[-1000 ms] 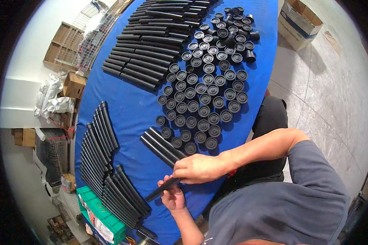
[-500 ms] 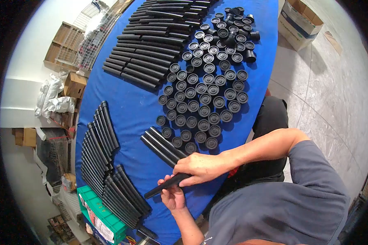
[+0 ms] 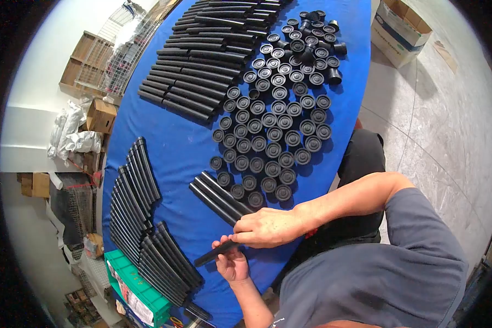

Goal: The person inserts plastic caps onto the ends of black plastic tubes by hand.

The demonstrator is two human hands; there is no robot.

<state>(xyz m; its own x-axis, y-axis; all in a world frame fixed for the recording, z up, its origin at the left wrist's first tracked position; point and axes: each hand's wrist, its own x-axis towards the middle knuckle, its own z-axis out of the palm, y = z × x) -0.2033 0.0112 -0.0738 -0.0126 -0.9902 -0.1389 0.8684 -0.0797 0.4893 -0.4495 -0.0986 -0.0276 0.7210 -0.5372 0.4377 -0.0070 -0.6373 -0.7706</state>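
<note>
My left hand (image 3: 233, 266), palm up, has its fingers wrapped round a black plastic tube (image 3: 212, 255). The tube points to the lower left, towards a row of similar tubes. My right hand (image 3: 269, 227), back upward, is closed over the tube's near end, and its fingers hide that end. Whether a fitting is inside the right hand cannot be made out. Just beyond the right hand, a few loose black tubes (image 3: 218, 198) lie side by side on the blue cloth (image 3: 175, 147). Round black end caps (image 3: 273, 148) with ringed faces spread above them.
Many black tubes (image 3: 202, 71) lie in rows at the far end. Fanned tubes with wider ends (image 3: 134, 188) lie along the left edge, above a green crate (image 3: 139, 292) holding papers. A cardboard box (image 3: 402, 33) stands on the floor at upper right.
My right hand has shifted slightly and its fingers now cover more of the tube's near end. My left hand stays almost in place, still round the tube.
</note>
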